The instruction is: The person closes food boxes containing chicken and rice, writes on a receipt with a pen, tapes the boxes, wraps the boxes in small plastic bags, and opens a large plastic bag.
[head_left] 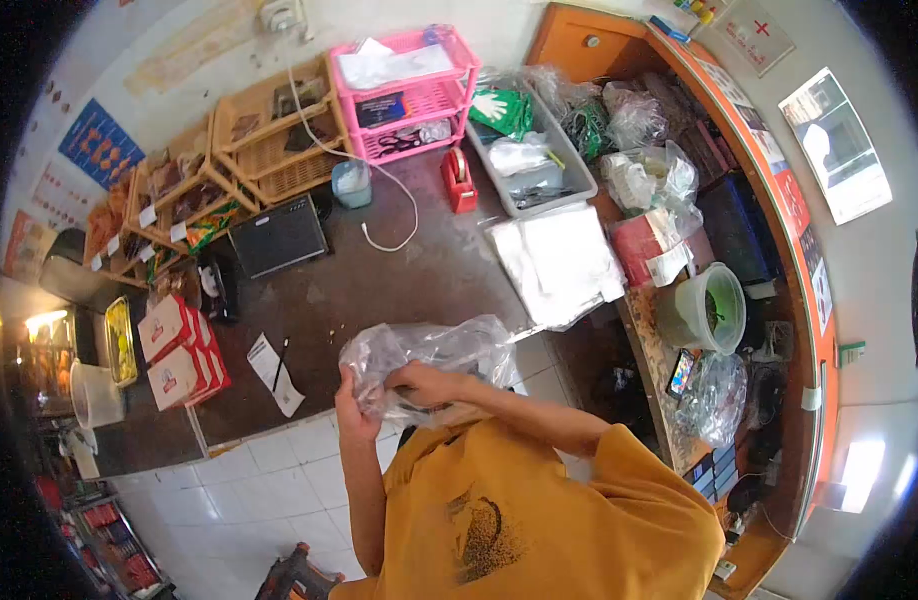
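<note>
A clear plastic bag (469,345), crumpled and puffed out, is held in front of my body at the near edge of the dark counter. My left hand (356,408) is closed on the left side of the bag. My right hand (426,384) has its fingers curled in against the plastic near the middle, gripping it. Folds of the bag partly cover the fingertips, and I cannot make out anything inside it.
On the dark counter (379,280) are a paper slip (272,372) with a pen, red-white boxes (184,352), a black tablet (278,236), a red tape dispenser (459,182) and a stack of white bags (561,262). Wicker trays (279,165) and a pink rack (404,95) stand behind.
</note>
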Motion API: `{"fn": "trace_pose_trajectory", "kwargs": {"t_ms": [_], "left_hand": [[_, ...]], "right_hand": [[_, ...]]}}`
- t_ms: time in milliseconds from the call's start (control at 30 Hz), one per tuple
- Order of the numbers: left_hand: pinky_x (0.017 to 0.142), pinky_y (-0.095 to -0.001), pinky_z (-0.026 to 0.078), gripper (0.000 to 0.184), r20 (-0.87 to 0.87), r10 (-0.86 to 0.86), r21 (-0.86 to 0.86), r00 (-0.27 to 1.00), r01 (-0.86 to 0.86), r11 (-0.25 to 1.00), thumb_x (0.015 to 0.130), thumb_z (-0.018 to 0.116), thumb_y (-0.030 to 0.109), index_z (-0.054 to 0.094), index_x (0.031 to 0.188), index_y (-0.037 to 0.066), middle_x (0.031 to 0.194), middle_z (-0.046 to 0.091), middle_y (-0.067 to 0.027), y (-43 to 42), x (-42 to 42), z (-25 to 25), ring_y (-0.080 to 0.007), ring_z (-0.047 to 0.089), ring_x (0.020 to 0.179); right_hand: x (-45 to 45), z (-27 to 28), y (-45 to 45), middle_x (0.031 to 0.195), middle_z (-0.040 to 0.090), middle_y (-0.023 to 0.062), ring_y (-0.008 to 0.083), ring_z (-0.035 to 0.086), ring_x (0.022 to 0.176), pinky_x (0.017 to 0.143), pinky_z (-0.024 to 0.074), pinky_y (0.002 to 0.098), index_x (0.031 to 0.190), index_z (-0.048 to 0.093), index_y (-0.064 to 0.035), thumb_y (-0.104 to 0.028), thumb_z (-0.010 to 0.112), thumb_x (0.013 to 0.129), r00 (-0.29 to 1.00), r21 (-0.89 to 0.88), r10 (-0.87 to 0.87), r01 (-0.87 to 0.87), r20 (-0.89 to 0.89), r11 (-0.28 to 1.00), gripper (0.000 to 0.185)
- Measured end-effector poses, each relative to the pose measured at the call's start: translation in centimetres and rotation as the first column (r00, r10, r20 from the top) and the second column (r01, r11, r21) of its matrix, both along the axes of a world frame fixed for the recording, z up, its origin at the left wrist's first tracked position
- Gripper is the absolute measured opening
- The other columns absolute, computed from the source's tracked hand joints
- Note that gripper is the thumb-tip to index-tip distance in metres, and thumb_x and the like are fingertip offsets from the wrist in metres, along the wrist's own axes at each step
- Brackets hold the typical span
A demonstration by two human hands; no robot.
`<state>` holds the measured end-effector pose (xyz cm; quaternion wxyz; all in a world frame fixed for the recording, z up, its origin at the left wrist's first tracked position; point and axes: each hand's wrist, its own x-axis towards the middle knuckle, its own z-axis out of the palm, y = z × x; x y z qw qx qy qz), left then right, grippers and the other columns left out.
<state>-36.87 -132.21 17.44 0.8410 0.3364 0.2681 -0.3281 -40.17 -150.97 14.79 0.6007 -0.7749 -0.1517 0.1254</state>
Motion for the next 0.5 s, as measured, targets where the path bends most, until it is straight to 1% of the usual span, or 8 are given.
{"fn": "trace_pose_trajectory", "kwargs": {"t_ms": [67, 100, 167, 233, 300, 367, 433, 500], "left_hand": [[0.072, -0.0344, 0.055, 0.040, 0.014, -0.056, -0.130, 0.998, 0.057, 0.990, 0.102, 0.055, 0.041, 0.061, 0.122, 0.007, 0.104, 0.068, -0.0071, -0.9, -1.1, -1.4, -0.0209, 0.066, 0.087], [0.075, -0.0354, 0.055, 0.042, 0.023, -0.079, -0.192, 0.997, 0.081, 0.978, 0.102, 0.056, 0.043, 0.061, 0.121, 0.007, 0.103, 0.067, -0.0070, -2.4, -0.8, 0.7, -0.0216, 0.065, 0.088], [0.049, -0.0278, 0.044, 0.037, 0.023, 0.026, 0.064, 0.999, -0.028, 0.998, 0.100, 0.059, 0.044, 0.062, 0.112, 0.009, 0.079, 0.061, -0.0008, -4.5, -0.7, 3.1, -0.0126, 0.055, 0.060], [0.044, -0.0251, 0.038, 0.034, 0.042, 0.136, 0.122, 0.990, -0.140, 0.983, 0.099, 0.060, 0.042, 0.061, 0.110, 0.010, 0.072, 0.056, 0.0013, -4.2, 0.1, 3.1, -0.0095, 0.048, 0.053], [0.041, -0.0229, 0.034, 0.029, 0.093, 0.217, 0.199, 0.972, -0.231, 0.952, 0.099, 0.062, 0.037, 0.061, 0.110, 0.011, 0.067, 0.053, 0.0027, -4.4, 0.8, 3.1, -0.0073, 0.043, 0.049], [0.046, -0.0222, 0.039, 0.030, 0.210, 0.039, 0.224, 0.977, -0.087, 0.971, 0.094, 0.068, 0.031, 0.060, 0.116, 0.012, 0.073, 0.058, 0.0007, -3.6, -0.1, 0.4, -0.0102, 0.052, 0.054], [0.066, -0.0301, 0.052, 0.061, 0.400, -0.389, 0.752, 0.830, -0.055, 0.657, 0.077, 0.078, 0.016, 0.053, 0.133, 0.011, 0.100, 0.066, -0.0071, -6.1, -1.6, -2.5, -0.0213, 0.066, 0.082], [0.076, -0.0347, 0.054, 0.076, 0.322, -0.767, 0.935, 0.555, -0.312, 0.167, 0.070, 0.080, 0.011, 0.050, 0.140, 0.010, 0.114, 0.067, -0.0098, -10.8, -1.4, 0.3, -0.0258, 0.068, 0.096]], "right_hand": [[1.7, -8.8, 0.7, 0.101, 0.072, 0.0230, 0.0342, 0.071, 0.092, 0.084, 0.0539, 0.0448, 0.103, 0.071, -0.0008, -0.020, 0.064, 0.088, 0.996, -0.227, -0.076, 0.083, 0.037, 0.970, 0.025], [2.6, -10.6, -0.9, 0.104, 0.072, 0.0220, 0.0330, 0.070, 0.094, 0.086, 0.0536, 0.0444, 0.104, 0.071, -0.0013, -0.022, 0.063, 0.090, 0.960, -0.203, -0.246, 0.216, -0.133, 0.955, 0.026], [5.3, -14.6, -4.5, 0.108, 0.072, 0.0201, 0.0305, 0.069, 0.099, 0.089, 0.0532, 0.0436, 0.106, 0.071, -0.0022, -0.025, 0.060, 0.093, 0.730, -0.219, -0.510, 0.463, -0.455, 0.859, 0.029], [4.8, -26.0, -11.9, 0.116, 0.070, 0.0182, 0.0287, 0.066, 0.109, 0.093, 0.0520, 0.0422, 0.114, 0.070, -0.0055, -0.030, 0.056, 0.096, 0.822, -0.273, -0.567, 0.556, 0.046, 0.785, 0.034], [4.1, -19.7, -18.9, 0.122, 0.068, 0.0168, 0.0299, 0.063, 0.116, 0.098, 0.0501, 0.0415, 0.121, 0.069, -0.0092, -0.029, 0.058, 0.094, 0.783, -0.177, -0.578, 0.550, -0.229, 0.816, 0.035], [3.9, -16.4, -22.8, 0.123, 0.067, 0.0168, 0.0298, 0.062, 0.117, 0.099, 0.0495, 0.0414, 0.123, 0.068, -0.0085, -0.028, 0.059, 0.093, 0.811, -0.310, -0.536, 0.461, -0.232, 0.831, 0.036], [4.0, -14.6, -24.0, 0.124, 0.067, 0.0168, 0.0298, 0.062, 0.118, 0.100, 0.0490, 0.0412, 0.125, 0.066, -0.0079, -0.026, 0.060, 0.093, 0.877, -0.405, -0.437, 0.333, -0.198, 0.852, 0.037], [3.8, -13.1, -24.1, 0.125, 0.067, 0.0167, 0.0298, 0.062, 0.118, 0.101, 0.0484, 0.0410, 0.127, 0.065, -0.0073, -0.025, 0.061, 0.092, 0.937, -0.463, -0.294, 0.180, -0.188, 0.868, 0.039]]}}
